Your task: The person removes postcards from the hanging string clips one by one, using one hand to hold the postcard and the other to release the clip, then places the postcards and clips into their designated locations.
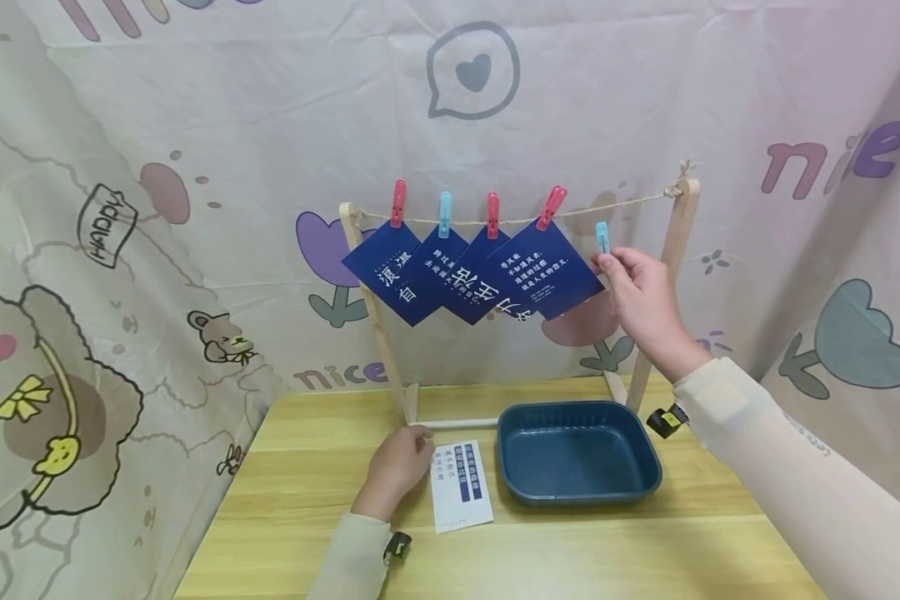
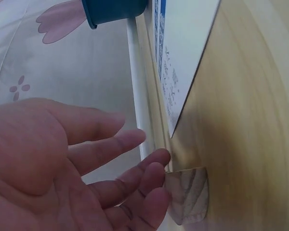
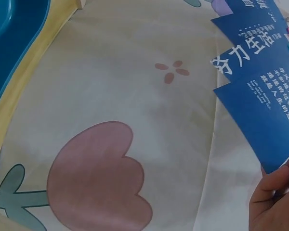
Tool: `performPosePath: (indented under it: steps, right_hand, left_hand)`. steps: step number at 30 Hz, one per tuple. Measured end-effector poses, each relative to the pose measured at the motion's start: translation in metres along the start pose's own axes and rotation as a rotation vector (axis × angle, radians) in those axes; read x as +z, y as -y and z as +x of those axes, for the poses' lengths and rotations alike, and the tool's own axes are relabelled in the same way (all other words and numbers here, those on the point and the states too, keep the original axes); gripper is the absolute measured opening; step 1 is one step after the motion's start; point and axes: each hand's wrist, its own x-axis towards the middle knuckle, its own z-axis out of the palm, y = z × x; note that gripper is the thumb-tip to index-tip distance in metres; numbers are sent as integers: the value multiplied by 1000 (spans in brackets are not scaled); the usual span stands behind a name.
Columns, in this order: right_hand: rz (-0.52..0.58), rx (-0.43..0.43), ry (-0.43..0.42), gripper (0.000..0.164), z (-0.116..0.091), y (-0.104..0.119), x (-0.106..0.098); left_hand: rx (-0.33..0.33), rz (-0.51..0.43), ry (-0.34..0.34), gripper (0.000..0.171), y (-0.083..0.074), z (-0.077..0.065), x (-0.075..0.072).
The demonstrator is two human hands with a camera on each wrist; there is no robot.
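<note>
My right fingers (image 1: 618, 275) pinch a light-blue clothespin (image 1: 602, 235) near blue cards (image 1: 551, 271) hung by 4 pegs (image 1: 492, 215); my left fingers (image 2: 111, 150) curve loosely beside the wooden foot (image 2: 188, 195).

A yellow wood-grain table (image 1: 570, 550) stands before a pale printed backdrop (image 1: 307, 100). High above the table, behind it: a grey speech bubble (image 1: 473, 72) enclosing a heart. Left of the table: a large cartoon figure (image 1: 75, 417) with a yellow bow (image 1: 22, 398). Right of the table: a grey-blue tulip (image 1: 866, 342), with pastel lettering (image 1: 798, 171) higher up.
</note>
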Motion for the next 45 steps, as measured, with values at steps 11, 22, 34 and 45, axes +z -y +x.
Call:
performPosePath:
  steps: [11, 22, 34, 45]
  right_hand:
    - [-39, 34, 19, 43, -14, -18, -7]
    - [-95, 48, 10, 38, -39, -20, -12]
    - [-117, 70, -16, 40, -70, -40, -12]
    - [-114, 119, -25, 38, -92, -52, 5]
  left_hand:
    - [40, 35, 31, 39, 3, 0, 6]
    - [87, 115, 58, 49, 4, -1, 8]
    - [110, 128, 57, 60, 2, 1, 12]
    - [110, 101, 62, 61, 6, 3, 15]
